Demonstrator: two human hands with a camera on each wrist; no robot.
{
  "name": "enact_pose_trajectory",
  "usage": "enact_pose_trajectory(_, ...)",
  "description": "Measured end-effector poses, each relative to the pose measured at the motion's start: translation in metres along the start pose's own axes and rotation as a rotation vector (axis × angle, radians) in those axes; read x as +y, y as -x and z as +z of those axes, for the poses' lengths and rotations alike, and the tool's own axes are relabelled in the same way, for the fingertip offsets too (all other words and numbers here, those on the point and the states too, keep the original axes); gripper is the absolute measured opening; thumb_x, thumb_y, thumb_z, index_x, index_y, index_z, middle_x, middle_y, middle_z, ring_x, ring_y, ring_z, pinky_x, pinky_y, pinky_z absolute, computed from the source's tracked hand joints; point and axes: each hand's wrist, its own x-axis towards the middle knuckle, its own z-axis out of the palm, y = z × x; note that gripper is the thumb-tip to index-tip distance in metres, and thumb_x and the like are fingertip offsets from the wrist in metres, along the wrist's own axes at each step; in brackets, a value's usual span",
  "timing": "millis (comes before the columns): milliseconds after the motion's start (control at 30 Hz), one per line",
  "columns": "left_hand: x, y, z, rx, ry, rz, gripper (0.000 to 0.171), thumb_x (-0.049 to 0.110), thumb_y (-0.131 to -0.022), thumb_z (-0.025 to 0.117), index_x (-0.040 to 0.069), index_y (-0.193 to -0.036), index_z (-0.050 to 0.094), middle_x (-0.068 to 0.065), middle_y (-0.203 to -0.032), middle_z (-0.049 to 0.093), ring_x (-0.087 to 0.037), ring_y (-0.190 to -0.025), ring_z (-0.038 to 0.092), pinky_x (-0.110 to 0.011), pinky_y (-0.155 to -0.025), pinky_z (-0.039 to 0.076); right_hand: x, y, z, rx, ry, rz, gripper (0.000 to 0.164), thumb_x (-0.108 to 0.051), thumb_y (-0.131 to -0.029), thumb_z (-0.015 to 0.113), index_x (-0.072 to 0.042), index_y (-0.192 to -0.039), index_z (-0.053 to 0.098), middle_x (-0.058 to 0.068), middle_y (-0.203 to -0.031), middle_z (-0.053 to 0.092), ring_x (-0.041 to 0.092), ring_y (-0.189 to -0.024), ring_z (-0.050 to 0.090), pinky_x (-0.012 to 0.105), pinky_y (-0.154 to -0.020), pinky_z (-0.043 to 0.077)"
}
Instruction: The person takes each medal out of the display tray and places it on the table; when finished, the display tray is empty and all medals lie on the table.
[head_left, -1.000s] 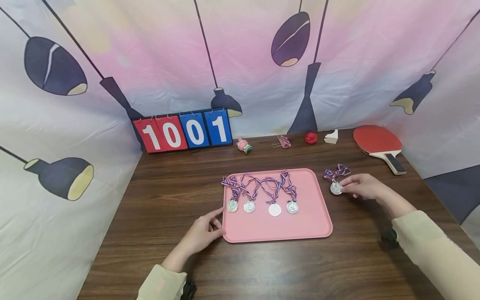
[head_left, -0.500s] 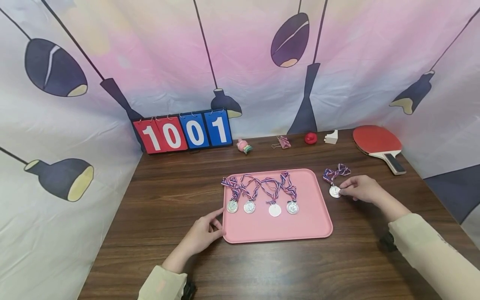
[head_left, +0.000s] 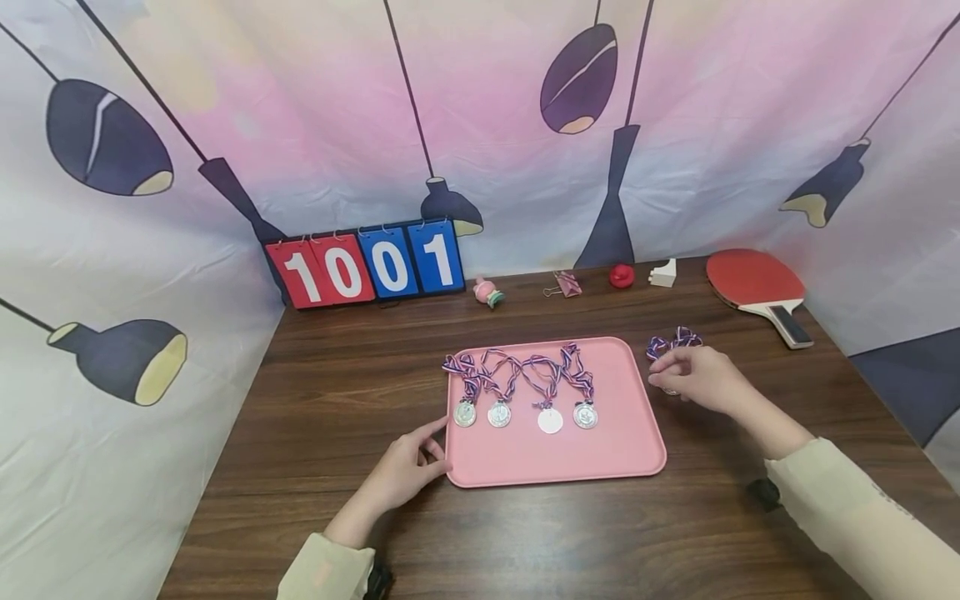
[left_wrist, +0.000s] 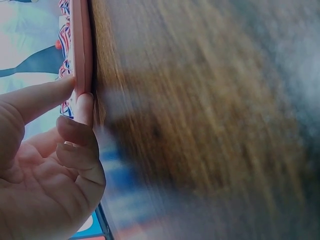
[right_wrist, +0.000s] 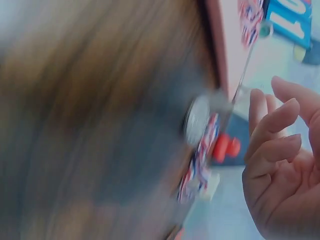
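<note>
A pink tray (head_left: pixel 555 458) carries several silver medals, one of them a medal (head_left: pixel 550 420) with a plain face, their striped ribbons bunched toward the far rim. My left hand (head_left: pixel 408 467) touches the tray's left rim with thumb and index finger spread along it; the left wrist view shows these fingertips against the tray wall (left_wrist: pixel 82 50). Right of the tray, my right hand (head_left: pixel 701 379) hovers over another medal, hiding most of its disc; the ribbon (head_left: pixel 673 342) shows beyond it. In the right wrist view that medal (right_wrist: pixel 197 120) lies apart from the loosely bent fingers (right_wrist: pixel 272 120).
Along the back stand a flip scoreboard (head_left: pixel 367 265), a pink figurine (head_left: pixel 489 292), a pink binder clip (head_left: pixel 564 284), a red rubber duck (head_left: pixel 622 276) and a white block (head_left: pixel 663 274). A red table tennis bat (head_left: pixel 753 279) lies at the back right.
My right hand has let go of the loose medal and moved left over it, toward the tray. Before that, the medal slid slightly nearer me. The left hand and tray stay put.
</note>
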Motion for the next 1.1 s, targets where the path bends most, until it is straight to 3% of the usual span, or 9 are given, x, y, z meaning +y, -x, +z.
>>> enact_pose_trajectory(133,-0.001,0.000,0.000,0.000,0.006,-0.003,0.058,0.013,-0.079,0.068,0.009,-0.131,0.045,0.003,-0.074,0.055,-0.012,-0.052,0.046,-0.023,-0.046,0.038,-0.012,0.004,0.021,-0.011,-0.045,-0.032,0.019,-0.023,-0.078,0.068,-0.009,-0.091,0.066,0.002,-0.075,0.064,0.017,-0.054,0.056,0.031,-0.050,0.045)
enact_pose_trajectory(300,-0.002,0.000,0.001,0.002,0.005,0.010,0.057,0.012,-0.079,0.068,0.008,-0.131,0.045,0.003,-0.074,0.055,-0.012,-0.052,0.046,-0.023,-0.046,0.038,-0.024,0.007,0.043,-0.050,-0.112,-0.042,0.017,-0.021,-0.076,0.070,-0.009,-0.088,0.066,0.001,-0.074,0.064,0.015,-0.063,0.058,0.030,-0.054,0.047)
enact_pose_trajectory(533,-0.002,0.000,0.001,0.017,-0.015,0.047,0.057,0.009,-0.077,0.069,0.006,-0.129,0.046,0.003,-0.072,0.055,-0.011,-0.050,0.046,-0.024,-0.046,0.038,-0.028,0.002,0.064,-0.084,-0.089,-0.122,0.012,-0.013,-0.074,0.069,-0.006,-0.084,0.066,-0.001,-0.070,0.063,0.012,-0.061,0.056,0.028,-0.053,0.044)
enact_pose_trajectory(667,-0.003,0.000,0.001,0.020,-0.025,0.047,0.057,0.009,-0.077,0.069,0.006,-0.129,0.046,0.004,-0.072,0.055,-0.011,-0.050,0.046,-0.024,-0.046,0.038,-0.032,0.001,0.070,-0.052,-0.031,-0.117,0.017,-0.022,-0.072,0.073,-0.010,-0.082,0.066,-0.004,-0.068,0.061,0.011,-0.060,0.054,0.028,-0.055,0.043)
enact_pose_trajectory(833,-0.001,0.000,0.001,0.021,-0.023,0.037,0.057,0.009,-0.077,0.069,0.006,-0.129,0.046,0.004,-0.072,0.055,-0.011,-0.051,0.046,-0.023,-0.046,0.038,-0.034,0.000,0.078,-0.034,0.022,-0.049,0.030,-0.037,-0.066,0.077,-0.015,-0.081,0.065,-0.005,-0.067,0.057,0.011,-0.061,0.052,0.029,-0.057,0.041)
enact_pose_trajectory(1100,0.001,0.001,0.000,0.014,-0.022,0.027,0.056,0.010,-0.078,0.069,0.006,-0.129,0.046,0.003,-0.073,0.055,-0.013,-0.051,0.046,-0.024,-0.046,0.038,-0.036,-0.003,0.084,-0.025,0.092,-0.022,0.035,-0.043,-0.061,0.078,-0.017,-0.080,0.063,-0.005,-0.065,0.055,0.011,-0.060,0.049,0.029,-0.057,0.039)
